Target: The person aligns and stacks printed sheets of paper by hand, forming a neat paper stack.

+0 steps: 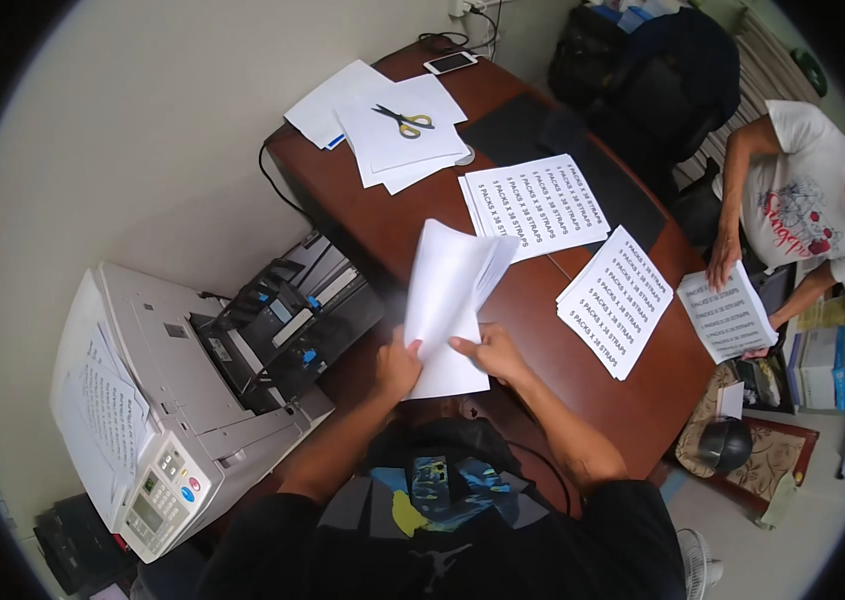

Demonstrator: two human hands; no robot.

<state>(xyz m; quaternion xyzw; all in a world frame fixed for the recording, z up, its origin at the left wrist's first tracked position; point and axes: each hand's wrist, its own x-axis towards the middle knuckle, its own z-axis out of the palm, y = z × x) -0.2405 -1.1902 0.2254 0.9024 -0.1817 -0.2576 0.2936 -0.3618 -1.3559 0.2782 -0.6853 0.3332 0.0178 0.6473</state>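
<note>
Between my two hands is a stack of white paper [448,300], slightly bent, its upper right edges fanned apart. My left hand [400,366] is closed on its lower left edge, thumb on top. At the lower right edge, my right hand [495,354] grips the same stack, thumb pressed on the face. The side turned up looks blank. Just right of it on the desk lie two piles of printed sheets, one pile [543,205] farther back and another pile [618,303] nearer the right edge, both lettered "5 PACKS X 38 STRAPS".
A white printer [213,370] stands at left with printed sheets [103,420] on top. Scissors [405,121] rest on white paper at the back of the brown desk [363,190], near a phone [451,63]. At right, another person [803,200] holds printed sheets [728,315].
</note>
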